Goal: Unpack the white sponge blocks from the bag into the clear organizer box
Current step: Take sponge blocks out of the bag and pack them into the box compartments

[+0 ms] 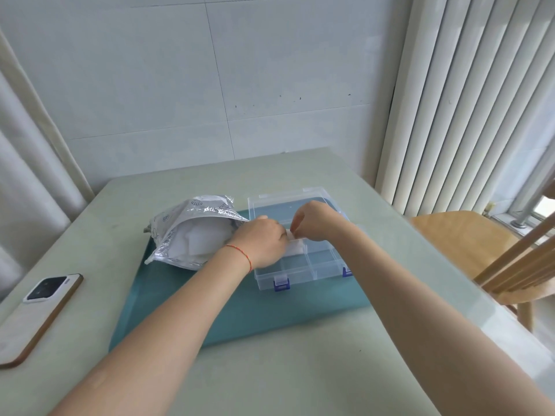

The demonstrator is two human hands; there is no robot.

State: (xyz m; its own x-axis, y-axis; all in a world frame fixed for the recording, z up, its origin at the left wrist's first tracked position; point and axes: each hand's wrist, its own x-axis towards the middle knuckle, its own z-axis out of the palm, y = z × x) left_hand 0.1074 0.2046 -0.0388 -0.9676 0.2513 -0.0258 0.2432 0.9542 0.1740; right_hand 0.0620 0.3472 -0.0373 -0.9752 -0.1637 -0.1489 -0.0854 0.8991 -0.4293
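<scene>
A clear organizer box (303,273) with blue latches lies open on a teal mat (240,313), its lid folded back. A white sponge block (295,247) sits at the box's back left compartment. My left hand (259,240) grips this block from the left, and my right hand (312,219) pinches its top from the right. Left of the box lies a silvery printed bag (192,232), its mouth open toward the box, with more white sponge showing inside. My hands hide much of the block.
A phone (39,310) lies face down near the table's left edge. A wooden chair (492,256) stands at the right side. The pale green table (300,370) ends at a tiled wall behind; vertical blinds hang at the right.
</scene>
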